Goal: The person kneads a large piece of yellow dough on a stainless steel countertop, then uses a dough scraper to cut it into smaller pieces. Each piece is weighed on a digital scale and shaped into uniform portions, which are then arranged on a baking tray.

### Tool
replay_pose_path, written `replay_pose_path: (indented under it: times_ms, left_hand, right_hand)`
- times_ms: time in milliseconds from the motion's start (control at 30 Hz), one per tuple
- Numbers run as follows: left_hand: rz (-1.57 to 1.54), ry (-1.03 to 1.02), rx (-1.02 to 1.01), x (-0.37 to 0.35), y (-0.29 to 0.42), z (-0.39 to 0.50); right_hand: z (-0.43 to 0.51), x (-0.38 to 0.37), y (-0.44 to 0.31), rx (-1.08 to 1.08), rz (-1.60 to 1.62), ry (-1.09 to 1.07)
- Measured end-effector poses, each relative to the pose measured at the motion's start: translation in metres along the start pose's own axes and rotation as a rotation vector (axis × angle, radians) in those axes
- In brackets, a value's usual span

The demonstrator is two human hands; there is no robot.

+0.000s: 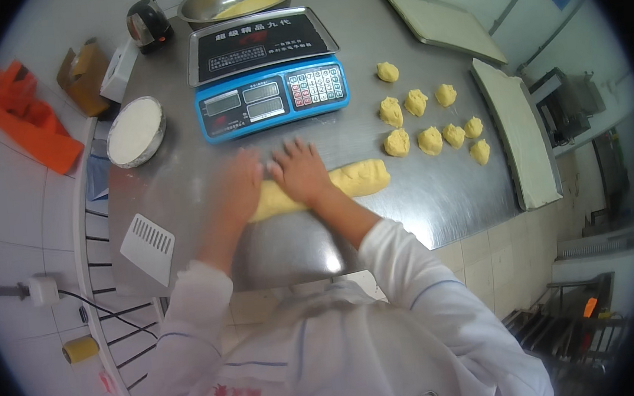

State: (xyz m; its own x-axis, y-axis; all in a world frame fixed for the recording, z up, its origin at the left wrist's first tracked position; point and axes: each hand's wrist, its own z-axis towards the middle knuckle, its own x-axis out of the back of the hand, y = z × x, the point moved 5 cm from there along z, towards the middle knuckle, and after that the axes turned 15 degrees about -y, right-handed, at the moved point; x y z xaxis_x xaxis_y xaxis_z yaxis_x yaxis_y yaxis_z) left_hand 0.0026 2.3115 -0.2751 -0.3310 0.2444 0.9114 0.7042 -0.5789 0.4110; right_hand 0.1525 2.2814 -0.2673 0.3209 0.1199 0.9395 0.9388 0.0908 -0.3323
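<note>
A thick log of yellow dough [363,179] lies crosswise on the steel table [195,207] in front of me. My right hand [299,171] presses flat over its middle, palm down and fingers spread toward the scale. At the log's left end is my left hand [240,184], blurred, laid over the dough with its fingers pointing away from me. Both palms hide part of the log. Several rough lumps of yellow dough [430,141] sit in loose rows to the right.
Beyond my hands stands a blue digital scale [275,98] with a metal pan. A steel bowl [190,9] of yellow dough is behind it. At left are a bowl of white powder [136,131] and a slotted white scraper [150,247]. Lined trays [518,132] edge the right side.
</note>
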Motion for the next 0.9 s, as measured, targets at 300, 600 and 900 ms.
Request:
replay_pose_path:
  times_ms: [300,600,900]
  left_hand:
    - [0.186,-0.203,-0.011,-0.007,0.08,-0.099]
    - [0.273,-0.054,-0.11,-0.025,0.037,0.024]
    - [0.195,-0.344,-0.174,-0.016,0.132,-0.109]
  right_hand:
    - [-0.126,-0.022,-0.016,0.216,-0.042,-0.143]
    - [-0.022,0.017,0.055,-0.079,-0.037,-0.345]
    - [-0.199,0.013,0.038,0.141,-0.202,-0.113]
